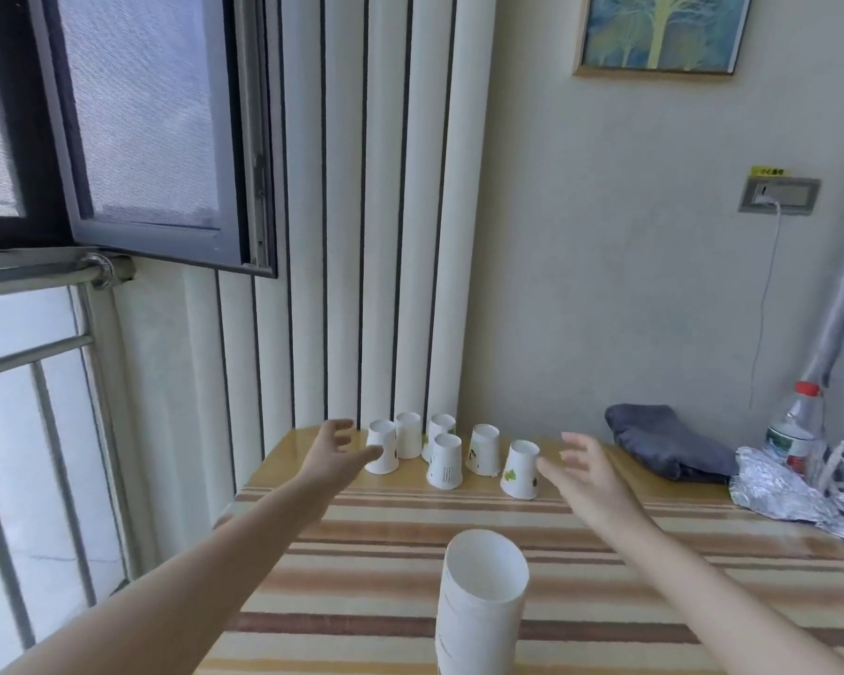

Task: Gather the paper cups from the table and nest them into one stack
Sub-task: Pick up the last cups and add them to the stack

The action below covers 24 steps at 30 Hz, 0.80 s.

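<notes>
Several white paper cups stand upside down in a loose row at the far edge of the table [605,567]. A tall nested stack of cups [481,611] stands upside down near me at the front. My left hand [335,450] is stretched out with fingers spread, its fingertips right beside the leftmost cup [382,447]. My right hand [583,475] is also spread, its thumb close to the rightmost cup [521,470], which has green print. Neither hand holds anything.
A folded grey cloth [668,448] lies at the back right. Crumpled foil [795,494] and a plastic bottle [795,431] with a red cap are at the far right. A striped cloth covers the table. A window and railing are to the left.
</notes>
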Each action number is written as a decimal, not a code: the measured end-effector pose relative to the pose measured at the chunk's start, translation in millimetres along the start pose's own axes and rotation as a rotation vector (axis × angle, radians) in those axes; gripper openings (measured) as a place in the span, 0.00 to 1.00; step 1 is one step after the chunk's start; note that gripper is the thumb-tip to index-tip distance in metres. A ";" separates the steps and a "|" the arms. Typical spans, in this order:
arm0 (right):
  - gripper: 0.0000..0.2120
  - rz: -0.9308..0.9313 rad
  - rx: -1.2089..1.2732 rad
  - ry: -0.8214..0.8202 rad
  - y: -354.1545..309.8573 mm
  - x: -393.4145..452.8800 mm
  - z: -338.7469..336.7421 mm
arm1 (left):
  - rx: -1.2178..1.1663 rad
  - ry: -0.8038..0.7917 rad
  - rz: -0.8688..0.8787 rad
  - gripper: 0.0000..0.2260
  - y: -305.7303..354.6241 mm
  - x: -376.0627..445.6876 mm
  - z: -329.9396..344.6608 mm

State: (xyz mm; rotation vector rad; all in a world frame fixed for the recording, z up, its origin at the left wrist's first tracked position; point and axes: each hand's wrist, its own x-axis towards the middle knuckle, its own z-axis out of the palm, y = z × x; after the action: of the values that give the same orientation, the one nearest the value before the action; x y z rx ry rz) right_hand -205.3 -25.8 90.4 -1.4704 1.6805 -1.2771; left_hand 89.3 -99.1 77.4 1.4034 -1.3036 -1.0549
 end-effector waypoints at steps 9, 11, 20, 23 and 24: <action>0.46 0.095 -0.288 -0.079 70.5 133.8 44.1 | 0.300 0.045 -0.049 0.48 -58.1 134.2 44.9; 0.48 0.061 -0.400 -0.123 80.5 157.8 51.7 | 0.393 0.031 -0.011 0.50 -63.1 163.3 49.4; 0.18 0.107 -0.745 -0.051 103.4 179.1 61.9 | 0.718 -0.011 0.076 0.32 -73.6 205.2 66.5; 0.15 0.109 -0.648 0.061 89.1 162.9 54.1 | 0.716 0.122 0.065 0.23 -60.2 187.9 65.0; 0.17 0.138 -0.576 0.085 83.2 157.3 50.0 | 0.688 0.156 0.048 0.22 -52.5 179.3 61.0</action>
State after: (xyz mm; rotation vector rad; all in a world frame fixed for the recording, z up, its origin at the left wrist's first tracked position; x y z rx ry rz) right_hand -234.4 -195.3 22.5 -1.5833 2.2913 -0.8227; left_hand 53.8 -281.3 13.0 1.8944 -1.6528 -0.4524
